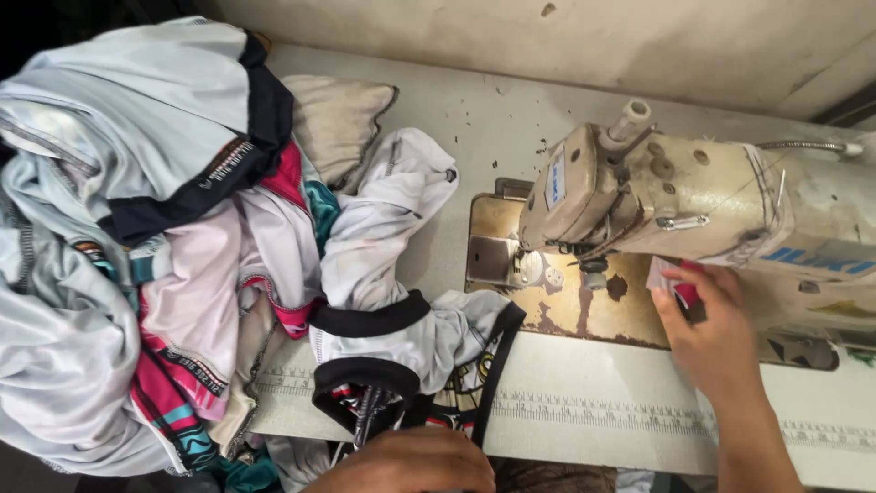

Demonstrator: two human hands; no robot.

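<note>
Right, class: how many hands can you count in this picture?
2. The left hand is at the bottom edge, on the black-trimmed white garment. The right hand holds a small pink-and-white piece beside the sewing machine.

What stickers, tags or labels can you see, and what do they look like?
Blue sticker: on the sewing machine's head end, a small upright rectangle, blue and white.
Blue lettering: along the machine's cream arm, on the right.
Small tag: at the right hand's fingertips, pale with red.
Printed band: dark collar strip on the clothes pile, pale lettering.
</note>
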